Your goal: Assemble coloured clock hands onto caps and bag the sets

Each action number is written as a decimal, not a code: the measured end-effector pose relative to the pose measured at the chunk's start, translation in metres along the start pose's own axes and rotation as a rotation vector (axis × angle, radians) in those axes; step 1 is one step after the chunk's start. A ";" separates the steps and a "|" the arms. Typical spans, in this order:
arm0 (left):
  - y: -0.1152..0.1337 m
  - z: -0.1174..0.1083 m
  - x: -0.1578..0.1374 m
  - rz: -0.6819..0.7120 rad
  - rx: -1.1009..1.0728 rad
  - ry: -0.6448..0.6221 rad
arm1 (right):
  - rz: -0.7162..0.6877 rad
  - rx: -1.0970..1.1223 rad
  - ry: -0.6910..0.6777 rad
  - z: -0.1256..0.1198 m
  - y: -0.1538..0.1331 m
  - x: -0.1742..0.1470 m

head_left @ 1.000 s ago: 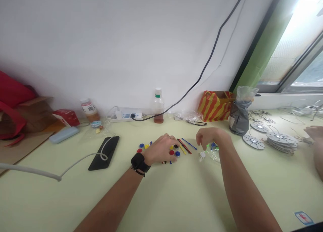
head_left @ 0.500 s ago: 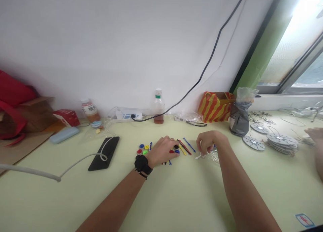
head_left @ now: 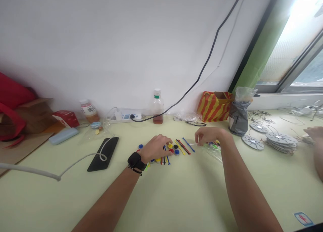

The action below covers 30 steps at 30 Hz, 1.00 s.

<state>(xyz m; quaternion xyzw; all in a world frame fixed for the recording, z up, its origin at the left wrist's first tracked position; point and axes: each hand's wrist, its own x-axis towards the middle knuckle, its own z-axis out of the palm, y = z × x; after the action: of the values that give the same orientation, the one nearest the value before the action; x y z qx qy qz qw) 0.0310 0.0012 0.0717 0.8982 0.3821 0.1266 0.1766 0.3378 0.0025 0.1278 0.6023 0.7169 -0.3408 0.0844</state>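
One thin white piece (head_left: 193, 144) juts leftward from the right grip (head_left: 207, 136).

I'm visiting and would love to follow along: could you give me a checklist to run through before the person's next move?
1. White piece in the right hand: ok, one end sticks out from the fingertips.
2. Left hand holding nothing: cannot tell, its underside is hidden.
3. Blue stick between the hands, uncovered: ok.
4. Plastic bag fully visible: not ok, partly hidden.
5. Bottle upright and capped: ok.
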 end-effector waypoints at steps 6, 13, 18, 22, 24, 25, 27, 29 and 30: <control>0.010 -0.013 0.000 0.027 -0.106 0.118 | -0.049 0.113 0.200 -0.002 -0.003 -0.001; 0.035 -0.024 0.006 0.069 -0.480 0.358 | -0.431 0.511 0.283 0.003 -0.049 -0.007; 0.043 -0.022 0.008 0.155 -0.648 0.396 | -0.590 0.638 0.198 0.012 -0.070 0.002; 0.041 -0.022 0.008 0.182 -0.629 0.397 | -0.612 0.638 0.160 0.016 -0.074 0.006; 0.039 -0.021 0.008 0.179 -0.621 0.381 | -0.623 0.621 0.134 0.017 -0.075 0.007; 0.039 -0.020 0.008 0.176 -0.623 0.371 | -0.628 0.606 0.126 0.018 -0.076 0.007; 0.038 -0.017 0.009 0.168 -0.633 0.352 | -0.627 0.564 0.148 0.018 -0.075 0.007; 0.038 -0.014 0.009 0.150 -0.636 0.332 | -0.586 0.501 0.207 0.018 -0.072 0.008; 0.038 -0.013 0.008 0.137 -0.632 0.310 | -0.546 0.464 0.244 0.017 -0.068 0.009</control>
<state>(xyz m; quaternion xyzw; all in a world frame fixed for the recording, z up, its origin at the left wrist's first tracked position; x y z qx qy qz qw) 0.0561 -0.0141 0.0999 0.7929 0.2851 0.3850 0.3766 0.2683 -0.0035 0.1367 0.4284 0.7597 -0.4296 -0.2341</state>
